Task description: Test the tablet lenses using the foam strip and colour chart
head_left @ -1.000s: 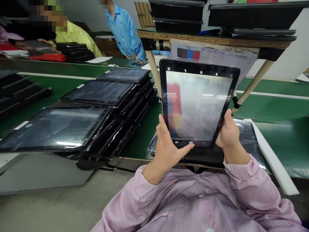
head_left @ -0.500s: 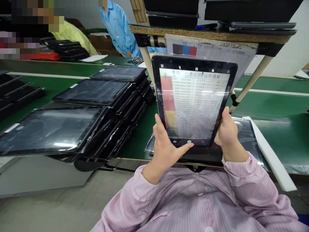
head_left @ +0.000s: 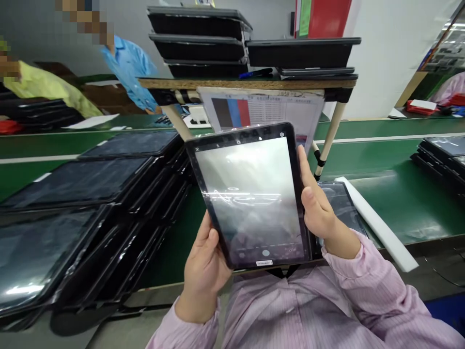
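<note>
Between my two hands a black-framed tablet is held up, leaning slightly to the left. Its lit screen shows a blurred, whitish camera picture with small icons along the top and a round button at the bottom. My left hand grips the lower left edge, fingers hidden behind the tablet. On the right edge, my right hand is closed around the side, thumb along the frame. Behind the tablet hangs a printed sheet with dark, blue and red blocks, partly covered by it.
Stacks of tablets in black trays stand on the green bench at left. A shelf on pale legs carries black boxes. A tablet and a white strip lie at right. A person in blue stands beyond.
The tablet has tilted left and shifted lower in view; its screen went from the printed sheet to a whitish blur. My left thumb has moved off the screen's bottom to the left edge.
</note>
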`<state>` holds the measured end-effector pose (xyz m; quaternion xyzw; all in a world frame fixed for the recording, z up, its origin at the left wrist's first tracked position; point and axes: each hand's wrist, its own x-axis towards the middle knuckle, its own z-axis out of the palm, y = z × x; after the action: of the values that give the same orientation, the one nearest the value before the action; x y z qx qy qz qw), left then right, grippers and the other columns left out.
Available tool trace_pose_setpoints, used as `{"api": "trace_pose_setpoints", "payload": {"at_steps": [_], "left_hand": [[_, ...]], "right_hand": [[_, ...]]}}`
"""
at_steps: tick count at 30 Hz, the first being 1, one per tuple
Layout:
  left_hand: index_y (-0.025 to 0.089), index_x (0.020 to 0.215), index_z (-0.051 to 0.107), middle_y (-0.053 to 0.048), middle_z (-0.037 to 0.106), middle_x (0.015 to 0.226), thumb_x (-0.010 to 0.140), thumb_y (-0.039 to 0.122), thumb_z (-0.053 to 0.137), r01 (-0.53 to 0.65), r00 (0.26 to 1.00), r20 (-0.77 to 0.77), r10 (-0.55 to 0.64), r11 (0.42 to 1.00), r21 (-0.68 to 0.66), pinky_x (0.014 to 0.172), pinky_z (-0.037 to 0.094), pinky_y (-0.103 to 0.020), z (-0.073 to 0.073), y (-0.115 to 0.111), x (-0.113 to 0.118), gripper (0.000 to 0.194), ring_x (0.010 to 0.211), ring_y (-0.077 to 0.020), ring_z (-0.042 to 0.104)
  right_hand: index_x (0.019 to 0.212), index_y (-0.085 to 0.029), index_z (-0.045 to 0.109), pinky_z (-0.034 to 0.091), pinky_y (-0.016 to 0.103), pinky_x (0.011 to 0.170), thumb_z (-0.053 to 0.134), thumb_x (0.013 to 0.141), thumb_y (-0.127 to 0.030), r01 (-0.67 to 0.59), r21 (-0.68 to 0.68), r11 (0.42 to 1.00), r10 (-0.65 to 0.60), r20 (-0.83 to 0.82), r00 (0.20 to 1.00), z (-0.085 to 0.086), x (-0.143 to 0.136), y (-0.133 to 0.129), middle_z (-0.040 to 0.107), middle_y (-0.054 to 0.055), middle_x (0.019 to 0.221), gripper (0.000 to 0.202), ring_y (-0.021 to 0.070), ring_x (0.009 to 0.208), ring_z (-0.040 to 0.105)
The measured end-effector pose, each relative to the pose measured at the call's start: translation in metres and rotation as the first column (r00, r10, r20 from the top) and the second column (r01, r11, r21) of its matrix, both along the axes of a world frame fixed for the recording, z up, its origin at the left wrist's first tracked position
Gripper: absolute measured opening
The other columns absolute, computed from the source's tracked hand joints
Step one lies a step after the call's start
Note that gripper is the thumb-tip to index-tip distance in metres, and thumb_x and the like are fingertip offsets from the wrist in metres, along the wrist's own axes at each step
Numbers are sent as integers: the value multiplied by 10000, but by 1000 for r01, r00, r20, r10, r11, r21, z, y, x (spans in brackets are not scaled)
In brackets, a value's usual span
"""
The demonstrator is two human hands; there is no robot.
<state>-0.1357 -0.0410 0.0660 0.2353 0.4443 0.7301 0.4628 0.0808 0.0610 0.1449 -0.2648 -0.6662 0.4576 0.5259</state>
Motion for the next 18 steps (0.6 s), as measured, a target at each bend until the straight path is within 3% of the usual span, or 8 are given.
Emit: {"api": "trace_pose_setpoints", "payload": {"at_steps": [3,6,8,10,12,15,17,18], "left_hand": [[476,1361,720,50,635,1566,805,525,900,-15,1000,-7,15,1000,-10,1241,456,-457,-3,-1,8,587,1552,-288,477],[446,1328,748,34,664,1535,798,519,910,-22,1000,-19,22,1000,-9,1258,434,-456,-2,-1,18,559,1551,-287,480],[433,1358,734,15,694,1498,807,512,906,-14,1000,-8,14,999,-37,1248,454,-460,2,0,24,583,1500,-292,546],[405,1423,697,-19,722,1458,835,479,888,18,999,28,-15,995,-103,1214,500,-465,8,2,30,622,1410,-297,635],[359,1487,652,-61,745,1417,903,397,827,75,994,89,-58,977,-200,1155,559,-470,16,6,35,611,1306,-297,711],[304,1542,600,-100,779,1340,1003,247,659,125,986,153,-72,922,-367,1025,643,-441,24,18,42,545,1139,-265,789],[283,1550,592,-109,799,1285,1021,191,595,138,986,148,-78,880,-454,908,681,-390,23,27,45,537,1022,-238,816],[275,1547,594,-112,805,1267,1019,180,590,144,986,141,-87,866,-479,857,688,-367,21,32,47,537,980,-231,822]], "right_hand": [[1685,-418,348,441,574,1276,553,940,-815,4,4,1000,-4,49,999,0,10,2,550,-41,1634,869,368,1585,413],[1680,-435,352,473,581,1239,523,996,-752,37,26,999,-40,122,992,-7,17,3,450,-61,1708,773,366,1484,541],[1670,-418,386,449,548,1258,505,1002,-756,50,40,998,-55,143,988,-12,24,6,414,-59,1731,757,350,1486,542],[1674,-414,377,415,513,1280,459,999,-790,75,51,996,-81,138,987,-18,37,14,467,-41,1703,776,320,1500,531],[1682,-439,343,401,513,1283,414,1006,-802,196,48,979,-201,142,969,-27,59,30,532,-17,1656,770,297,1470,563],[1612,-377,503,346,553,1307,488,1006,-745,517,27,855,-502,293,814,-45,111,64,538,52,1641,708,314,1486,540],[1373,-251,736,257,550,1344,579,983,-665,637,-26,770,-547,486,681,-58,148,87,566,121,1607,590,338,1551,456],[1196,-203,807,257,566,1335,639,956,-618,654,-72,753,-524,537,661,-66,164,96,636,168,1521,509,371,1533,473]]}}
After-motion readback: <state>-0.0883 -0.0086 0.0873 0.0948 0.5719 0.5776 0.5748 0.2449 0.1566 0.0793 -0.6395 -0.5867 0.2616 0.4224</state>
